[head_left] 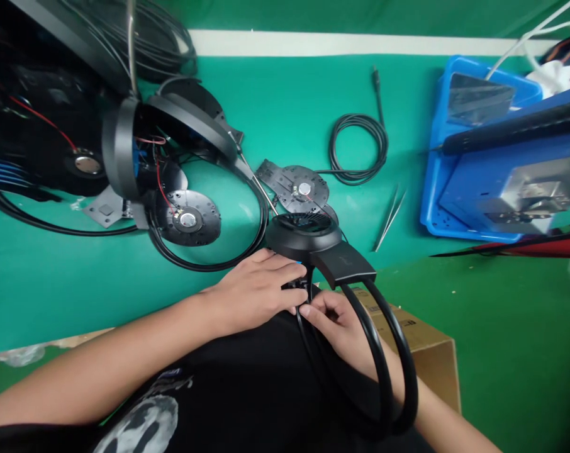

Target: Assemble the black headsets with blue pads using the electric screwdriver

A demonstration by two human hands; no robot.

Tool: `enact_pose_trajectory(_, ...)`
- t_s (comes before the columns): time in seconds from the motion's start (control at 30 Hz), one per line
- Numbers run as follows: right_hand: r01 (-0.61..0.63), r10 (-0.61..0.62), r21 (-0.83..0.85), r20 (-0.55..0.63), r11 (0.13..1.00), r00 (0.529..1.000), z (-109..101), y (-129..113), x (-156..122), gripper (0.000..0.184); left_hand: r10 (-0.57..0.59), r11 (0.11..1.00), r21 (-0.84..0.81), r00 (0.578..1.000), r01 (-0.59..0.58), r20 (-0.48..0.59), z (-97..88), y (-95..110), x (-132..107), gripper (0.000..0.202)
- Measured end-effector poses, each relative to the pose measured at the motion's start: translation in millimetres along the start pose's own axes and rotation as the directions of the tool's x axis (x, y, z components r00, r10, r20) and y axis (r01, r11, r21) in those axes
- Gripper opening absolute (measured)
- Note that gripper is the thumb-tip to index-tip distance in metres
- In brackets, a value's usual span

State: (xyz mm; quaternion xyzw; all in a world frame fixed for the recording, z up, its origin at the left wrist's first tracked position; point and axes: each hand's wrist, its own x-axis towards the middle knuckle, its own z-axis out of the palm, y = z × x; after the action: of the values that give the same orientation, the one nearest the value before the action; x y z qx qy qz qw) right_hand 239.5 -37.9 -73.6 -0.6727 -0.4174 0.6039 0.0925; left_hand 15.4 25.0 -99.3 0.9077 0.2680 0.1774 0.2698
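Your left hand (254, 296) clenched around the black headset (304, 234) just under its ear cup, your right hand (335, 330) pinching its looped band (389, 365), headset over the near edge of the teal mat (285, 107)

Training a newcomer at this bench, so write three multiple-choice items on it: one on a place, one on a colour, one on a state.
1. Where do the tweezers lie?
A. In the tray
B. On the green mat, beside the coiled black cable
C. On the cardboard box

2. What colour is the tray at upper right?
A. Red
B. White
C. Blue

3. What are the left hand and right hand doing?
A. Both holding the black headset
B. Only one touching it
C. Neither touching it

1: B, they rest on the mat, outside the tray.
2: C, its walls show blue.
3: A, both close on it below the ear cup.
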Motion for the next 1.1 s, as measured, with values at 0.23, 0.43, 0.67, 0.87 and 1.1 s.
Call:
enact_pose_trajectory(0.23, -0.278, 0.165, 0.305, 0.35, 0.911, 0.922, 1, -9, 7, 0.06, 0.011, 1.0, 0.016, 1.0, -0.011, 0.004, 0.7, -1, -2, 0.014)
enact_pose_trajectory(0.43, -0.131, 0.084, 0.198, 0.227, 0.971, 0.97, -10, 8, 5, 0.049, -0.012, 1.0, -0.023, 1.0, 0.013, 0.023, -3.8, 1, 0, 0.013)
enact_pose_trajectory(0.67, 0.118, -0.156, -0.14, -0.302, 0.983, 0.941, -54, -3, 9, 0.047, 0.027, 0.998, 0.051, 0.998, -0.024, -0.055, -10.9, 8, -8, 0.022)
enact_pose_trajectory(0.87, 0.24, -0.435, -0.454, -0.395, 0.858, 0.809, -51, -23, 45, 0.043, 0.024, 0.999, 0.048, 0.987, -0.017, -0.161, -35.1, 20, -22, 0.024)
enact_pose_trajectory(1.1, 0.291, -0.578, -0.632, -0.31, 0.718, 0.755, -49, -31, 70, 0.06, -0.198, 0.941, 0.13, 0.821, 0.312, -0.536, -82.7, 21, -81, 0.029)
